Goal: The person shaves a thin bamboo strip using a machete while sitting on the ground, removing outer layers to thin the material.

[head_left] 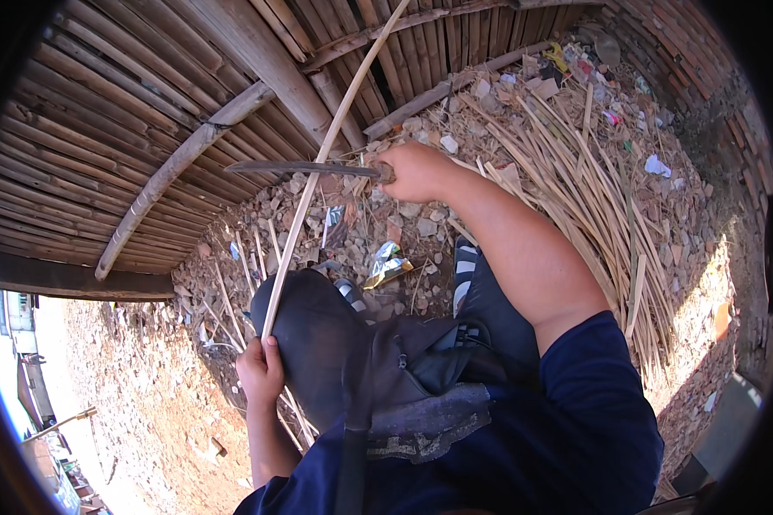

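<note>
My left hand (260,371) is closed around the lower end of a long pale bamboo strip (297,225), beside my left knee. The strip slants upward and away, past the top of the picture. Out in front, my right hand (416,174) grips the handle of a long dark-bladed knife (270,166). Its blade points left and lies across the strip, roughly level. Whether the edge cuts into the strip is too small to tell. The fingers of my right hand are wrapped round the handle and partly hidden.
A heap of split bamboo strips (605,197) lies on the rubble to my right. A bamboo-slat wall (129,129) with wooden poles stands ahead and left. A crumpled wrapper (388,264) sits between my feet. Brickwork (678,43) rises at the far right.
</note>
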Demonstrator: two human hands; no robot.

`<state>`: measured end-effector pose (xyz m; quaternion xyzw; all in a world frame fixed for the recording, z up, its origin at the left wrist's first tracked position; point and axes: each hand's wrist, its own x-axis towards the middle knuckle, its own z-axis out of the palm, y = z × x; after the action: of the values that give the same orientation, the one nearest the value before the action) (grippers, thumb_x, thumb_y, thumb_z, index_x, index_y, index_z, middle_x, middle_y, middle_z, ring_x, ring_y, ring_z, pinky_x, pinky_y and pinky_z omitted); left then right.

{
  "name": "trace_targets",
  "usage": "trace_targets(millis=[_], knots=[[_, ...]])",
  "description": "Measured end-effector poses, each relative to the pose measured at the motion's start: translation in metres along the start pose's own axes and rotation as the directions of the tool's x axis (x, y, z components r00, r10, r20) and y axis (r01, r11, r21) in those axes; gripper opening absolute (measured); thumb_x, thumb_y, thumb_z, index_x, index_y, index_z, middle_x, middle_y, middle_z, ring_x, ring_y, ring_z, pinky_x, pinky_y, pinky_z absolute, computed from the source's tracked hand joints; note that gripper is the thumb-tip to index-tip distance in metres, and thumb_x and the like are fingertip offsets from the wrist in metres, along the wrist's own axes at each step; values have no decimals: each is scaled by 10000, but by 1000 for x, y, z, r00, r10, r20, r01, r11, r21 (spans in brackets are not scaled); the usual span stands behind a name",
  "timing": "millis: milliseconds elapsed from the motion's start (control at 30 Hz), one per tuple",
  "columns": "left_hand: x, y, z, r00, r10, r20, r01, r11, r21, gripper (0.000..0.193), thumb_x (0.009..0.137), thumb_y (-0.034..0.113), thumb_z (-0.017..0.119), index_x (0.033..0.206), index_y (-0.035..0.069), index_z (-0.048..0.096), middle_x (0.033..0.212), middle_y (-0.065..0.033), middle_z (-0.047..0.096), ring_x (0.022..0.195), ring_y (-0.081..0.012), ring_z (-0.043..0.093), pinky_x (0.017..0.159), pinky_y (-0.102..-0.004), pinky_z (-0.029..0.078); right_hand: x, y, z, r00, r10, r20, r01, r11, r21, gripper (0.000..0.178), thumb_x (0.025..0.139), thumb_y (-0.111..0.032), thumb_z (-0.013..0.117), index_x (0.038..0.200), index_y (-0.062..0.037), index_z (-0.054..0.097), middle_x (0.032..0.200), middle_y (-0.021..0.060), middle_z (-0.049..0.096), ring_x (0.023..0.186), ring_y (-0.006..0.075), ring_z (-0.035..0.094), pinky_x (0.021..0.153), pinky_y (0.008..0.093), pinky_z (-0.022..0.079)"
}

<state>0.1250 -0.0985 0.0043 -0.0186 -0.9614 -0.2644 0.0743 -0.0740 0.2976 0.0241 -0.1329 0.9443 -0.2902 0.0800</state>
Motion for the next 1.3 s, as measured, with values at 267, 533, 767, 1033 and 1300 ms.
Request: trace_targets(millis=[267, 533, 767, 1033, 1300], knots=[[-1, -1, -2, 1000, -16, -4, 16, 1000, 9, 452, 1027, 260, 596, 669, 28, 447, 509, -158, 451, 435, -305, 460, 469, -424, 347, 1, -1, 1, 1000, 5, 6, -5, 1000, -13, 491, 825, -308, 774, 1252, -77, 702, 1084, 220, 728, 1044, 392, 694, 927, 475, 546], [1, 3, -2, 1000, -27, 13, 26, 1000, 10, 452, 1023, 259, 600, 668, 24, 446, 525, -164, 459, 455, -318, 463, 483, -426, 355, 7, 9, 12, 1000, 3, 9, -3, 1000, -4, 473, 819, -299, 751, 1239, -87, 704, 1160, 212, 715, 1111, 386, 674, 970, 473, 539], [1, 4, -5, 996, -56, 65, 54, 998, 32, 478, 1055, 329, 540, 709, 6, 474, 565, -212, 502, 504, -380, 513, 513, -464, 369, 9, 12, 14, 1000, -23, -5, 23, 1000, 16, 431, 811, -284, 746, 1197, -95, 723, 1124, 203, 726, 1076, 386, 685, 942, 475, 548], [2, 3, -2, 999, -30, 23, 29, 999, 25, 426, 1021, 247, 604, 686, 24, 466, 536, -171, 478, 470, -350, 496, 491, -436, 371, 4, 8, -4, 1000, -13, 22, 13, 999, -41, 433, 811, -284, 763, 1199, -98, 720, 1101, 203, 727, 1056, 385, 688, 925, 475, 548], [-2, 4, -5, 1000, 22, -5, -21, 996, 83, 422, 1025, 252, 597, 689, 26, 479, 541, -182, 499, 476, -377, 517, 490, -459, 382, -13, -15, -20, 996, 86, -12, -87, 979, -183, 410, 796, -231, 736, 1191, -118, 724, 1110, 180, 730, 1054, 369, 694, 896, 489, 559]])
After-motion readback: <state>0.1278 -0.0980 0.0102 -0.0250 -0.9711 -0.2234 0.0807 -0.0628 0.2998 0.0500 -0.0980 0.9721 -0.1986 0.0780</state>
